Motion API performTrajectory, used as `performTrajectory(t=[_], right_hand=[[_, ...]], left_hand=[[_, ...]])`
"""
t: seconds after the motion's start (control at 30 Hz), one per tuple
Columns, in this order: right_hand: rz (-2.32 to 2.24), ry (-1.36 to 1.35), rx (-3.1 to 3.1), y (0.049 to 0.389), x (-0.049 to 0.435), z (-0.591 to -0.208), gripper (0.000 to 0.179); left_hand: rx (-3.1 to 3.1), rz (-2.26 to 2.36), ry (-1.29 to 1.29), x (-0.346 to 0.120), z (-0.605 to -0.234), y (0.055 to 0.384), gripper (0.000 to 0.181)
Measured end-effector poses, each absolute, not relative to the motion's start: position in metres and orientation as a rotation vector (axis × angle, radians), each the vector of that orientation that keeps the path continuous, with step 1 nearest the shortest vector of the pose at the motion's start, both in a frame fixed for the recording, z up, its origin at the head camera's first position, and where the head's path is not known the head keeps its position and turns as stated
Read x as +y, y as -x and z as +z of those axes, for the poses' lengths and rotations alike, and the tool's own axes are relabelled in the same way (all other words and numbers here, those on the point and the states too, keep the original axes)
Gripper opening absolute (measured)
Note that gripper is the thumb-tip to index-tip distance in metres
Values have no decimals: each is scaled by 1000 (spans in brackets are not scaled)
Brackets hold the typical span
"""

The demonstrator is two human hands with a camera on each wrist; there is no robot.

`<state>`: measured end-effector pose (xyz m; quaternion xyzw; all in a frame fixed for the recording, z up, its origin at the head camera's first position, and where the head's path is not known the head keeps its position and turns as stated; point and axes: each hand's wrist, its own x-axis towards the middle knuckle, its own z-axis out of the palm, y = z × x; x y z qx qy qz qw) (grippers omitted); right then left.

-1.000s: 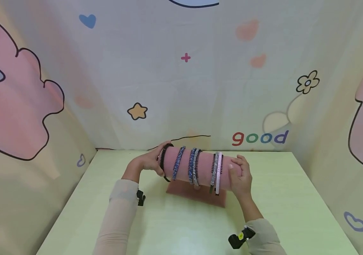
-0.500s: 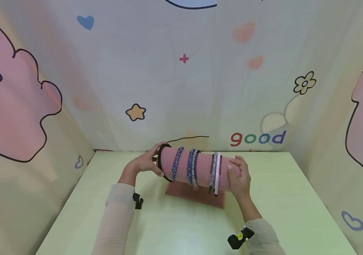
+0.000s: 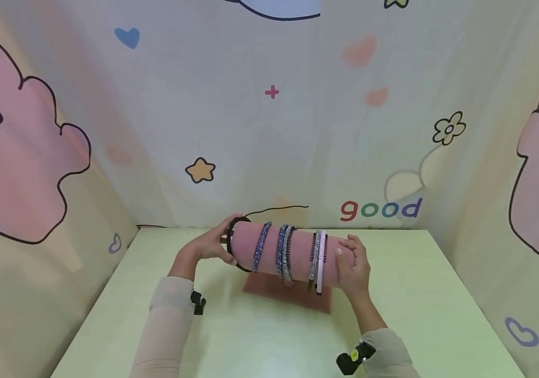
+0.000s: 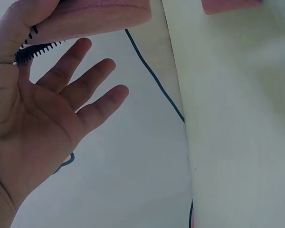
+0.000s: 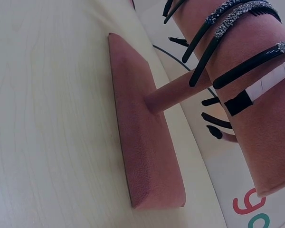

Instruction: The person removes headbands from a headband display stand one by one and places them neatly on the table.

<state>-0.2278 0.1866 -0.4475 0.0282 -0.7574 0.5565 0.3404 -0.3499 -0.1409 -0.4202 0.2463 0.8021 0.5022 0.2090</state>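
Spread along one pink display stand (image 3: 300, 255): six headbands.
Counted: one black headband (image 3: 229, 244), two blue glitter headbands (image 3: 261, 247), two silver glitter headbands (image 3: 315, 257), one whitish headband (image 3: 321, 262). Set with single base (image 3: 298, 295) on the counter (image 3: 260, 346). Holding the black headband at the stand's left end with the left grip (image 3: 210, 244); clasping the right end with the right grip (image 3: 356, 270). Compared with a second ago, showing a wider gap between black and nearest blue, with the other five unshifted along the stand.
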Motion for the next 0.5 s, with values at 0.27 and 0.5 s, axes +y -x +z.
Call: performTrajectory(t=[0.27,0.5], right_hand=[[1438,-84,-1969,226,189,-449,23],[1464,-96,-1960,226,190,-451,24]], left_hand=[[2243,1431,-693,-144,-428,351,115],[2230,1439,-695,-144,-427,349,114]])
